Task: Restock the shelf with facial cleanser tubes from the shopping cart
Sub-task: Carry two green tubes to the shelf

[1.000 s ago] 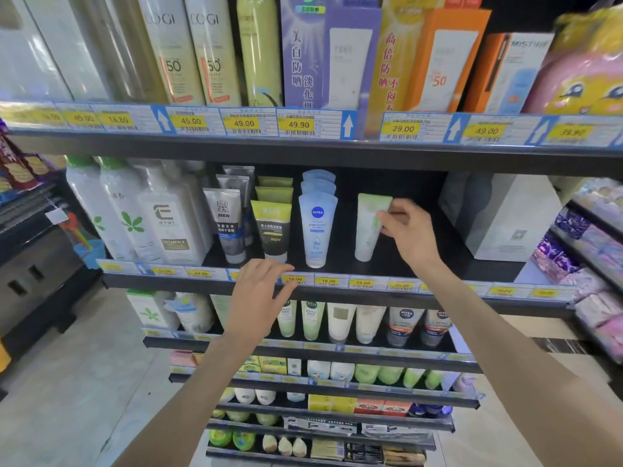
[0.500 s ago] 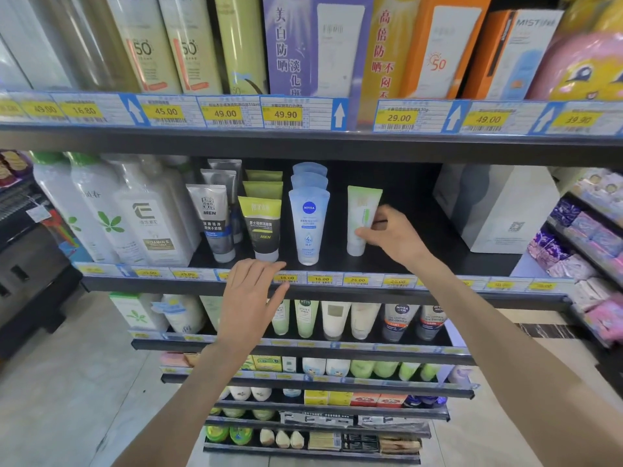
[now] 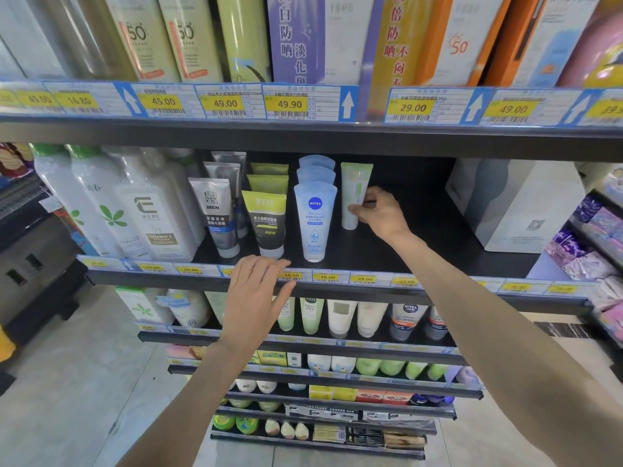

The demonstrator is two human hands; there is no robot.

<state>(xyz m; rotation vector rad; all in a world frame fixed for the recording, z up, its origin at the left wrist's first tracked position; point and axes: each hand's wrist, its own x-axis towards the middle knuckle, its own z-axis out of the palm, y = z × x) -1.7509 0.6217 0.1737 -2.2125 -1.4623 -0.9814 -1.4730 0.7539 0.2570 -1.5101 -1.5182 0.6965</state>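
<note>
**Now: green-and-white tube held upright on the shelf**

Deep on the dark shelf (image 3: pixel 387 254), the right hand (image 3: pixel 379 214) pinches a white facial cleanser tube with a green top (image 3: pixel 354 190) between thumb and fingertips, near its lower half. The tube stands upright, cap down, just to the right of the row of blue Nivea tubes (image 3: pixel 315 220). It sits back from the shelf's front edge, about level with the rearmost of the Nivea tubes.

The left hand (image 3: pixel 256 298) is relaxed, fingers straight and close together, holding nothing. It lies against the price-tag strip (image 3: pixel 327 277) on the shelf's front edge, below the yellow-green and black men's tube (image 3: pixel 266 224).

Left of that tube stands a row of grey men's tubes (image 3: pixel 214 217), and further left large white bottles (image 3: pixel 151 217). A white box (image 3: pixel 519 207) stands well to the right of the held tube, with bare shelf between them.
</note>
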